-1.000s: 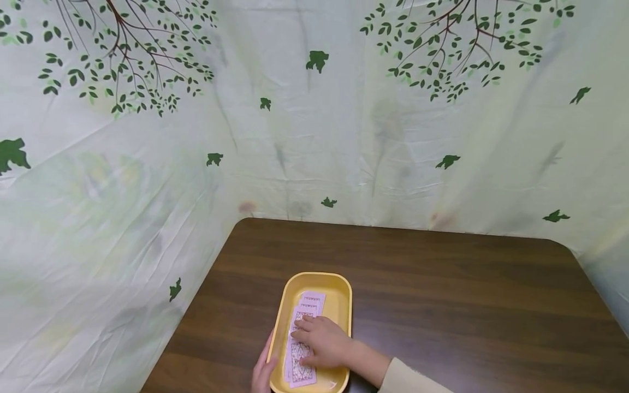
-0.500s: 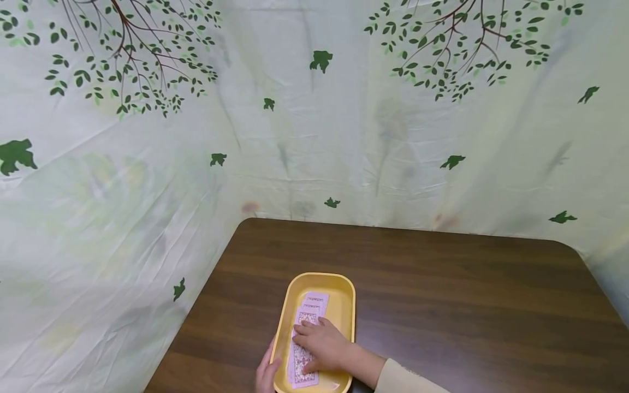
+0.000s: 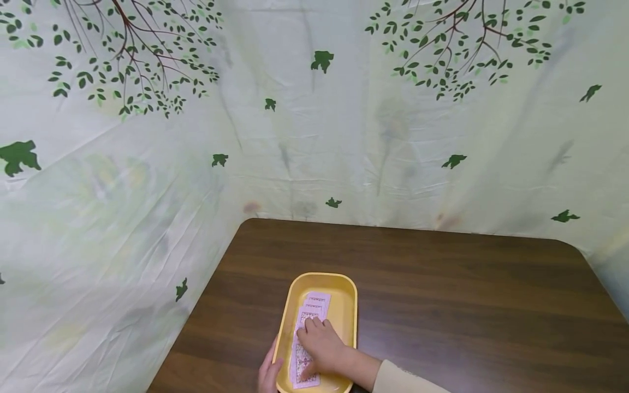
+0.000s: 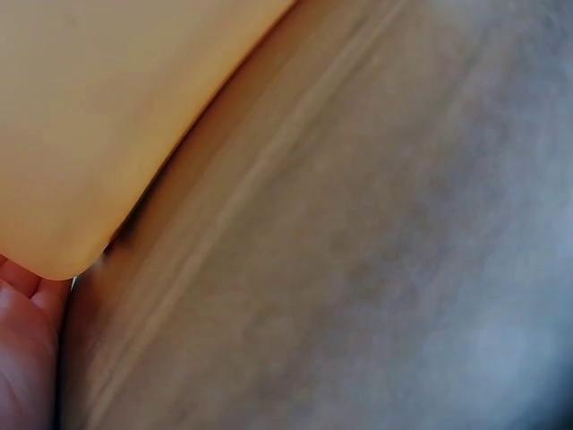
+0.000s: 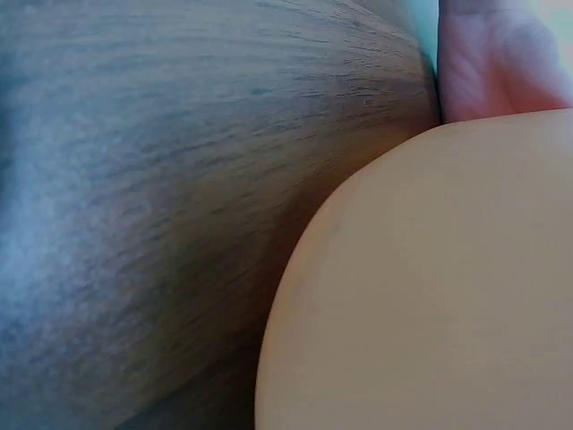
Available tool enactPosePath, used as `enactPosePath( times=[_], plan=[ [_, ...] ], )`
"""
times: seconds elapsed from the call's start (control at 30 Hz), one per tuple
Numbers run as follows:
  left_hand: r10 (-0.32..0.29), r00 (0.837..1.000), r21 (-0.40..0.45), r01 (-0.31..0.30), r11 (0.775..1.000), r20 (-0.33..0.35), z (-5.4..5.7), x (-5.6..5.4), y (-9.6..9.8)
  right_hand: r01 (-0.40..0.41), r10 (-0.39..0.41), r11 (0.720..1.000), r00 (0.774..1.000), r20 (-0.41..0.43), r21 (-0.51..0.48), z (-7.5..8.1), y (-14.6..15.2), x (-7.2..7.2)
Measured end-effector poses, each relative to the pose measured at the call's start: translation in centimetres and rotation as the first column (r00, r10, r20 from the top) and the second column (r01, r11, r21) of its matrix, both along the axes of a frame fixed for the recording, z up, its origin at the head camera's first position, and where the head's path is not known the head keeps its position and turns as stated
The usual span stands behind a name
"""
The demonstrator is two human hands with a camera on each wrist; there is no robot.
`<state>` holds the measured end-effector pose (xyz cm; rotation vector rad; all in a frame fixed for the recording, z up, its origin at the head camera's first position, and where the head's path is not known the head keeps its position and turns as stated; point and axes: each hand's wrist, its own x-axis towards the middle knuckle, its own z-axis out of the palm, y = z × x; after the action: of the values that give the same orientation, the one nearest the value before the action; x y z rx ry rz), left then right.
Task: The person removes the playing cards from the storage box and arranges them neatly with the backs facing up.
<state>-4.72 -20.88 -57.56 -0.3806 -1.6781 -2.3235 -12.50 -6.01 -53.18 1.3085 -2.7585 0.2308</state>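
Observation:
A yellow tray [image 3: 353, 314] lies on the table, with several pale purple patterned playing cards [image 3: 304, 355] overlapping in a lengthwise row inside it. My left hand [image 3: 269, 372] grips its left side near the front, thumb at the rim; in the left wrist view, part of the palm [image 4: 22, 349] shows below the tray's edge. My right hand [image 3: 321, 344] reaches in over the right rim and rests on the cards. Its fingers are bent over their upper part, and the thumb lies near their lower end. The palm hides the middle of the cards.
The dark brown wooden table [image 3: 467, 305] extends to the right and behind the tray. A pale cloth backdrop [image 3: 344, 153] with printed branches and leaves hangs along the back and left sides.
My right hand's fingers have drawn in from a flatter spread and bent more over the cards. The tray and left hand appear slightly further right as the whole view shifts.

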Motion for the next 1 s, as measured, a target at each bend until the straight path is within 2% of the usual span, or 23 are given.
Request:
enactPosePath(
  times=[0.13, 0.33, 0.43, 0.6, 0.73, 1.0],
  plan=[
    [0.015, 1.000, -0.023, -0.014, 1.000, 0.011, 0.2, 0.0, 0.1, 0.037, -0.037, 0.999, 0.999, -0.004, 0.023, 0.2, -0.3, 0.3],
    [0.022, 0.997, -0.027, -0.020, 0.999, 0.078, 0.2, 0.1, 0.1, 0.099, -0.101, 0.995, 0.993, 0.063, 0.031, 0.7, -0.9, 0.7],
    [0.018, 0.995, -0.018, -0.017, 1.000, 0.098, 0.0, 0.1, 0.1, 0.117, -0.117, 0.993, 0.989, 0.086, 0.003, 0.6, -1.0, 0.8],
    [0.007, 0.999, -0.008, -0.006, 1.000, 0.049, -0.1, 0.1, 0.1, 0.126, -0.120, 0.991, 0.984, 0.133, -0.038, 0.5, -1.0, 1.0],
    [-0.028, 1.000, 0.016, 0.028, 0.999, 0.012, -0.1, 0.0, 0.0, 0.123, -0.113, 0.991, 0.980, 0.164, -0.051, 0.5, -1.0, 1.1],
    [-0.027, 0.999, 0.031, 0.026, 0.999, 0.022, 0.2, 0.0, -0.1, 0.111, -0.095, 0.990, 0.982, 0.162, -0.087, 0.4, -1.1, 1.2]
  ],
)
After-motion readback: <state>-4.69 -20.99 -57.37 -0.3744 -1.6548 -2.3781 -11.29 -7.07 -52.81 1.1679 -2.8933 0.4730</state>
